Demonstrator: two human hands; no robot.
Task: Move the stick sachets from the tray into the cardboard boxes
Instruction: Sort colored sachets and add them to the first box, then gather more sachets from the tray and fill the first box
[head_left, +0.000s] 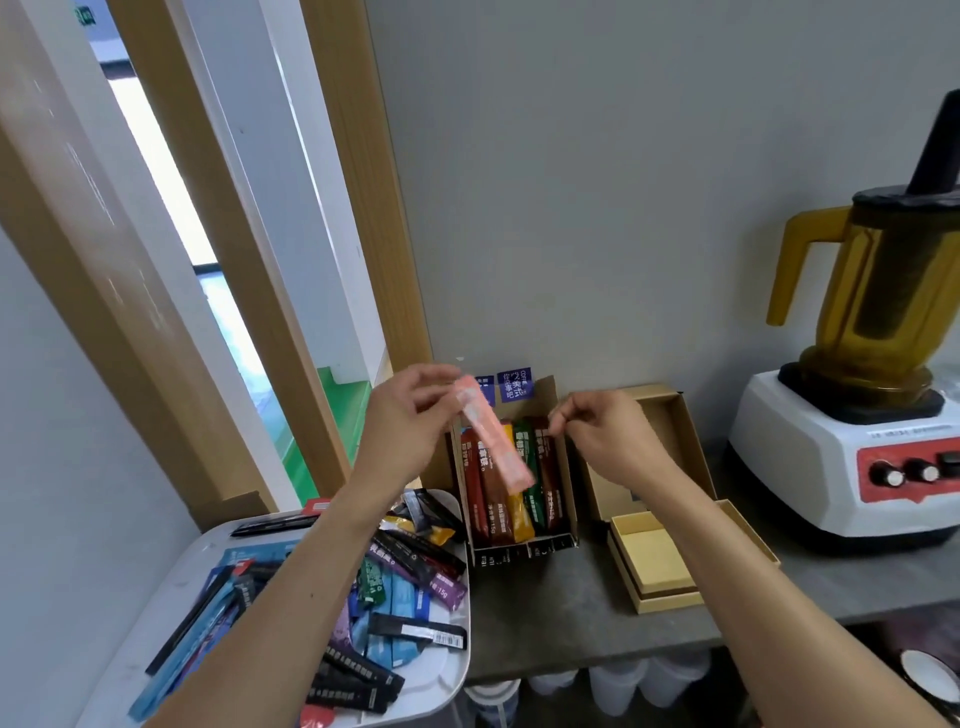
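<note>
Above the open cardboard box (570, 488), far centre: pink sachet (493, 439) held in left hand (410, 415)
Left hand pinches the sachet's upper end; it hangs tilted over the brown, yellow and green sachets (488, 499) packed side by side in the box. Right hand (608, 436) curled at the box's right rim, thumb and forefinger tips close; cannot tell if they hold anything. Loose sachets (405, 597) heaped on white tray (156, 587), near left. Second open box (670, 431) just right
</note>
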